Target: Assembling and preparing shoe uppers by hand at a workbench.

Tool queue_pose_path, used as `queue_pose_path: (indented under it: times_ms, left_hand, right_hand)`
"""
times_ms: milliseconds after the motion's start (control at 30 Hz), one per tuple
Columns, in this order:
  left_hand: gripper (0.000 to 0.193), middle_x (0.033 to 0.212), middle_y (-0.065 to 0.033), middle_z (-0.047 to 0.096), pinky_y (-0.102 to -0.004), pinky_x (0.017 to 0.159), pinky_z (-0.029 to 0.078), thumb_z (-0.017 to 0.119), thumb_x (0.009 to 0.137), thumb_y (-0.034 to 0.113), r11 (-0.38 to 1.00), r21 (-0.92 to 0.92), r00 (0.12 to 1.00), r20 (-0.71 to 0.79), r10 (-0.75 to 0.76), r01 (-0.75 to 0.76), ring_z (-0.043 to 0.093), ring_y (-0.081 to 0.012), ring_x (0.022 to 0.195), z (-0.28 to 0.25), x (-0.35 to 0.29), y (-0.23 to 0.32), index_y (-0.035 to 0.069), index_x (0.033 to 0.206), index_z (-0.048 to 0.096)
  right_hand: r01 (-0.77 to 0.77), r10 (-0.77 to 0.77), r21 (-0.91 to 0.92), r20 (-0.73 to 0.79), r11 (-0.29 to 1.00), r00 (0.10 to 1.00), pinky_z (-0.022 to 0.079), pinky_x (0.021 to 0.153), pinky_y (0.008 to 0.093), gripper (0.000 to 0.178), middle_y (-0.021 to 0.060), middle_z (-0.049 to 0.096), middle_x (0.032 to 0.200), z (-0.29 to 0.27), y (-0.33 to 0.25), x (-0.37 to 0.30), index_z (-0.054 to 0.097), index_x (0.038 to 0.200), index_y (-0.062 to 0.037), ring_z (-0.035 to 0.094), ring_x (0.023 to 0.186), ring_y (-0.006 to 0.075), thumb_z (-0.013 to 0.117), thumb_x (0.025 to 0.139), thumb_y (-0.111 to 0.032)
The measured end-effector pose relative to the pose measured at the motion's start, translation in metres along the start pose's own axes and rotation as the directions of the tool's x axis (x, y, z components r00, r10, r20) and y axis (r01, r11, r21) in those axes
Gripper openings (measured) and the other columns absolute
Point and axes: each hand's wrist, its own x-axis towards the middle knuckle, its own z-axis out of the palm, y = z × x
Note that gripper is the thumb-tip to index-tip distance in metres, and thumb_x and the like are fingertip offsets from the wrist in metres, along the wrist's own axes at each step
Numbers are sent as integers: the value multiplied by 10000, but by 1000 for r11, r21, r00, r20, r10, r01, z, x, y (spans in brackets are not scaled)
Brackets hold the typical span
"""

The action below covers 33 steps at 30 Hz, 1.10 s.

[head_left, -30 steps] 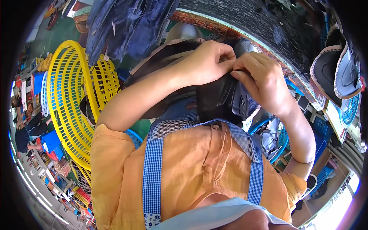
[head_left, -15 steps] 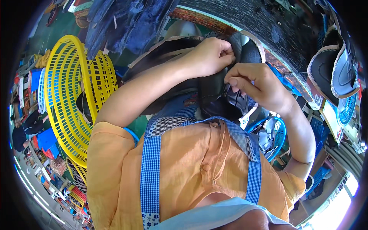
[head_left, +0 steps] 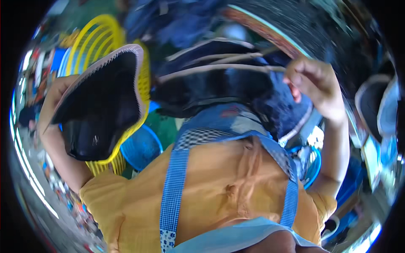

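My left hand (head_left: 60,92), mostly hidden behind the piece, grips a black shoe upper (head_left: 99,97) with a pale, zigzag-stitched edge. It is held up at the left, in front of the yellow basket. On my lap lie several more dark uppers (head_left: 215,86) with pale edges, overlapping one another. Over the right end of that pile my right hand (head_left: 314,86) is raised, fingers curled and thumb close to the forefinger. Whatever might be pinched there is too blurred to see.
Behind the held upper stands a yellow plastic basket (head_left: 95,36). A blue basin (head_left: 141,147) is by my left side, a blue basket (head_left: 312,166) by my right. Dark blue material (head_left: 168,21) hangs or lies ahead. A worn dark tabletop (head_left: 291,21) runs along the far right.
My left hand has swung from the middle out to the left, carrying a black shoe upper. The right hand has moved slightly right and up. The view has shifted and blurred.
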Motion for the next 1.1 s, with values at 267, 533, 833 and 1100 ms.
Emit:
queue_pose_path:
  times_ms: [267,533,833,1100]
  left_hand:
    - [224,938,-300,631,-485,741,494,499,824,107,160,941,933,-322,159,297,638,-434,863,-201,28,-127,-21,874,676]
    - [264,1024,-254,670,-488,839,504,515,878,176,245,948,978,-205,-26,205,654,-401,965,-144,121,-267,16,990,692]
    - [289,856,-89,670,-285,726,511,667,830,14,788,560,952,6,306,-257,639,-175,738,-11,29,-110,76,1112,659]
    - [524,1312,-136,507,-407,932,497,694,713,-33,506,643,818,475,324,-574,544,-356,1170,67,21,-149,130,1203,608]
  right_hand:
    - [-69,62,29,195,997,979,444,569,208,244,18,564,694,22,31,18,602,907,13,547,612,68,614,974,-222]
    - [-128,122,16,207,992,971,455,586,221,147,30,573,723,37,34,32,609,917,31,555,631,76,561,972,-97]
    - [-245,217,80,260,966,941,459,612,221,134,24,593,747,50,66,40,614,930,27,545,650,63,579,966,-98]
    - [-130,125,-13,391,991,912,485,769,249,187,33,646,887,77,81,56,625,987,15,598,836,90,652,934,-163]
